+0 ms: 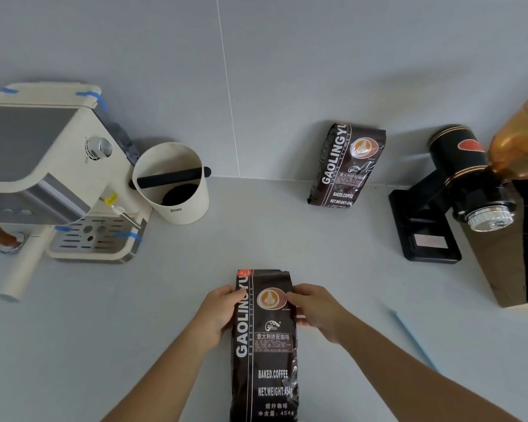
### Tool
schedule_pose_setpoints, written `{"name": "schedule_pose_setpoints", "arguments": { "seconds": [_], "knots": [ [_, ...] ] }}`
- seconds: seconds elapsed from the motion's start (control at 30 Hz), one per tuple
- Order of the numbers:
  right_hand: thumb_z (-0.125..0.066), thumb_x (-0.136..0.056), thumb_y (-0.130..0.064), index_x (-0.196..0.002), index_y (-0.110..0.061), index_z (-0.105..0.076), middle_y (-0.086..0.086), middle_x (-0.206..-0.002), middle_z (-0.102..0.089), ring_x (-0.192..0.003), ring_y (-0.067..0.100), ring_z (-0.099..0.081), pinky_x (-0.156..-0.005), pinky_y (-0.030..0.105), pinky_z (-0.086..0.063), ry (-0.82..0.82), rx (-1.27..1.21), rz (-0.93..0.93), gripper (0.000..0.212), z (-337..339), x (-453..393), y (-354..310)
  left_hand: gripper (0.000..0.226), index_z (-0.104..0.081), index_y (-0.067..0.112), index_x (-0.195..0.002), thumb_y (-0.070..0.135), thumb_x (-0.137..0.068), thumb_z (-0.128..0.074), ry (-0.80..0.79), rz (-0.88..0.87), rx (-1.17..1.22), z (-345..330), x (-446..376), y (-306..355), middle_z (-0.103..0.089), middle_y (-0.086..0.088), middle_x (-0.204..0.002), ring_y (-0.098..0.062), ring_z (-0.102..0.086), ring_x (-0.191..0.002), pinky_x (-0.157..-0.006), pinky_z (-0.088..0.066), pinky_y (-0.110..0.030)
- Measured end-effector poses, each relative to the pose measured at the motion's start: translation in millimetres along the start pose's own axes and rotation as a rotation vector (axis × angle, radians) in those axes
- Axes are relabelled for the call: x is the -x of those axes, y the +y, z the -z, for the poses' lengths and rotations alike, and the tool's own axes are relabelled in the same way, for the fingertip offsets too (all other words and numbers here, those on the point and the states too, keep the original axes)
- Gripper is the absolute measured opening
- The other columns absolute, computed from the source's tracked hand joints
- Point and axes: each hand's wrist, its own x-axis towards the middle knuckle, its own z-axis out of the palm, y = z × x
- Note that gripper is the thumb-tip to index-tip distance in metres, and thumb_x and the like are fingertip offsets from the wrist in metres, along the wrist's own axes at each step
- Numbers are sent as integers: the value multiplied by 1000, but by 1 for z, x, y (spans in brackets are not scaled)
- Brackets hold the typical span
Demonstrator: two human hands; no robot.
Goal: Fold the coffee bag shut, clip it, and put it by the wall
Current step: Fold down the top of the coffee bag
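Dark brown foil coffee bag [264,339], near centre: left hand [218,315] & right hand [316,312] clamped on its upper sides; top unfolded, no clip visible, wall [287,71] far.

- Bare counter [272,233] lies open from the held bag to the wall [287,86].
- A second bag [346,166] leans there; grinder [445,193] right, knock box [173,184] left.
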Motion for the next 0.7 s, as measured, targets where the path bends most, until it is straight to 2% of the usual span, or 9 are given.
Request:
{"name": "schedule_pose_setpoints", "arguments": {
  "seconds": [0.13, 0.3, 0.47, 0.53, 0.6, 0.7],
  "knots": [
    [-62, -92, -17, -98, -7, -68, 8, -89, -73, -76, 18, -67, -60, 26, -52, 38, -54, 49, 13, -5, 5, -2, 13, -65, 8, -84, 17, -91, -60, -10, -36, 61, -1, 7, 2, -74, -11, -72, -23, -68, -57, -53, -50, -26],
    [-64, -92, -17, -85, -9, -68, 8, -82, -72, -76, 19, -62, -69, 33, -44, 110, -49, 154, 12, -9, 17, -7, 14, -68, 9, -84, 17, -92, -60, -32, -127, 137, -2, 21, 8, -77, -14, -77, -26, -73, -64, -56, -56, -31],
    [-66, -91, -14, -80, -3, -67, 6, -69, -68, -62, 15, -57, -54, 22, -43, 152, -75, 273, 16, -12, 37, -18, 13, -70, 7, -85, 15, -92, -62, -32, -267, 197, -4, 40, 21, -77, -16, -79, -27, -73, -66, -51, -57, -30],
    [-66, -91, -13, -84, 3, -66, 9, -70, -68, -64, 19, -57, -58, 27, -44, 160, -92, 336, 17, -11, 46, -23, 14, -72, 8, -84, 14, -92, -61, -34, -335, 200, -5, 48, 27, -76, -14, -78, -25, -73, -67, -53, -56, -29],
    [-65, -91, -11, -83, 3, -65, 14, -70, -67, -65, 21, -57, -60, 30, -44, 160, -80, 408, 17, -9, 55, -26, 17, -74, 12, -80, 12, -91, -61, -33, -412, 197, -6, 55, 31, -76, -11, -77, -25, -72, -70, -59, -56, -30],
    [-64, -92, -11, -77, -4, -66, 17, -72, -74, -62, 14, -64, -56, 21, -51, 167, -20, 525, 16, -6, 67, -29, 16, -74, 12, -79, 14, -89, -62, -60, -533, 177, -6, 66, 36, -77, -11, -78, -25, -73, -72, -64, -58, -32]
  ]
}}
